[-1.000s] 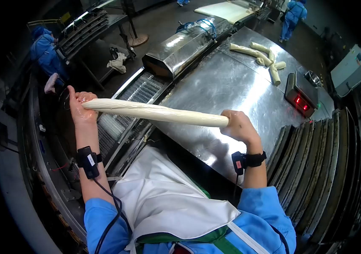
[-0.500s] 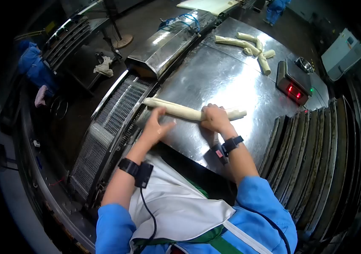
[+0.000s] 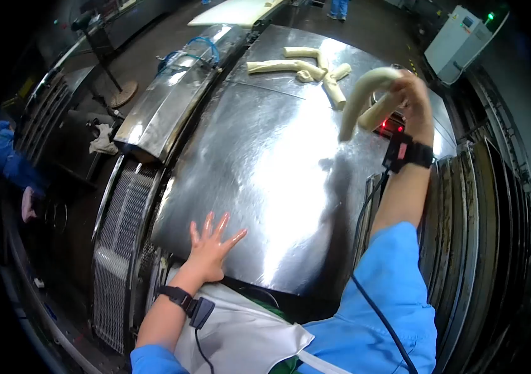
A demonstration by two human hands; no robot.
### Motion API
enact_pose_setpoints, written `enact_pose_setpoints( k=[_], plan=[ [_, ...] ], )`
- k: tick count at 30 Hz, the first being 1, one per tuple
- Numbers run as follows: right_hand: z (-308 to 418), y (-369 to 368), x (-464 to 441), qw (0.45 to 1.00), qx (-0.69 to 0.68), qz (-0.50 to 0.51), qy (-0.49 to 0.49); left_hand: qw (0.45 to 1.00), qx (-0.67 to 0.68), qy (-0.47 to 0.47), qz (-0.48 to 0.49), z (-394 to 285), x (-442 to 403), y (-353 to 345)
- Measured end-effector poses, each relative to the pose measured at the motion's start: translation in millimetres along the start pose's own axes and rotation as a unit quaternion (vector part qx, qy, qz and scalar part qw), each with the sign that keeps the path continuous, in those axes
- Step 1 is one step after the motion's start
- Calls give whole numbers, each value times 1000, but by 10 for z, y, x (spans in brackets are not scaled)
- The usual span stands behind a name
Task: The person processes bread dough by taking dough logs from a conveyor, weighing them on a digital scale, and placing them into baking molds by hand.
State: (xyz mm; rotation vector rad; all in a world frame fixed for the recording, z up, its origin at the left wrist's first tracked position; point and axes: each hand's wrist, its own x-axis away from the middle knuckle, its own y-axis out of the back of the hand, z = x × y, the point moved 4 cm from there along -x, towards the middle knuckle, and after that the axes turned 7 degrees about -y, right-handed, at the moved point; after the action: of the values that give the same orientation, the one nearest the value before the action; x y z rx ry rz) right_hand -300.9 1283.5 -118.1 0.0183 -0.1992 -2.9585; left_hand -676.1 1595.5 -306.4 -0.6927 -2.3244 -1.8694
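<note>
Over the far right of the metal table, my right hand is closed around a long pale dough roll. The roll bends over into an arch, with both ends drooping to the left of the hand. Behind it, a digital scale with red digits is mostly covered. My left hand holds nothing; its fingers spread at the table's near left edge. Several more dough rolls lie in a loose heap toward the far end.
The shiny metal table fills the middle. Along its left runs a mesh conveyor belt with a metal housing. Stacked trays stand close on the right. A white cabinet and people in blue are farther off.
The dough roll has been lifted off the near table and carried away to the right by my right hand, bending on the way. My left hand has opened wide. The view has shifted right.
</note>
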Motion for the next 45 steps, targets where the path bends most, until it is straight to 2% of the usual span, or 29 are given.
enact_pose_setpoints(
  k=[1,2,4,6,8,10,12,13,16,17,18,20,22,24,25,27,32,38,40,42,44,45],
  plan=[
    [81,164,-112,987,42,-149,39,999,31,8,10,-5,-13,75],
    [158,218,6,980,-14,-145,138,1000,29,2,10,-3,-39,105],
    [-131,656,-496,961,-33,-249,117,999,36,23,17,30,-56,80],
    [-406,743,-666,917,58,-385,82,999,36,19,23,40,-97,87],
    [-1001,887,-1069,833,255,-479,111,997,49,28,45,21,-104,146],
    [-1339,689,-1054,816,343,-462,55,998,33,30,53,42,-109,89],
    [-1579,502,-984,832,401,-384,13,998,29,28,41,71,-119,48],
    [-1621,495,-994,874,330,-357,-8,998,41,29,43,71,-125,64],
    [-1411,309,-858,872,316,-371,-37,998,38,30,44,92,-130,44],
    [-1374,246,-867,839,358,-403,-79,998,37,28,46,89,-140,48],
    [-1314,178,-880,838,357,-405,-81,997,40,30,52,88,-140,54],
    [-1141,62,-867,787,419,-442,-96,997,39,31,57,96,-142,60],
    [-1002,-88,-849,787,433,-434,-69,997,44,32,59,100,-146,51],
    [-907,-237,-897,798,446,-404,4,997,40,32,60,95,-144,51],
    [-901,-291,-914,798,447,-405,2,997,39,34,59,86,-142,50],
    [-866,-425,-950,794,459,-390,82,997,38,33,58,73,-138,62],
    [-847,-503,-977,783,479,-383,104,997,28,38,61,77,-148,58],
    [-951,-209,-977,778,526,-343,31,997,38,37,56,88,-149,45],
    [-1080,-90,-975,790,557,-220,-129,997,35,37,51,93,-150,29],
    [-1035,-91,-852,789,558,-234,-112,998,39,35,46,93,-137,31],
    [-1015,-97,-950,722,648,-210,-120,997,47,44,31,104,-126,36],
    [-1067,-67,-1017,719,648,-224,-111,998,49,31,28,115,-124,31]
  ],
)
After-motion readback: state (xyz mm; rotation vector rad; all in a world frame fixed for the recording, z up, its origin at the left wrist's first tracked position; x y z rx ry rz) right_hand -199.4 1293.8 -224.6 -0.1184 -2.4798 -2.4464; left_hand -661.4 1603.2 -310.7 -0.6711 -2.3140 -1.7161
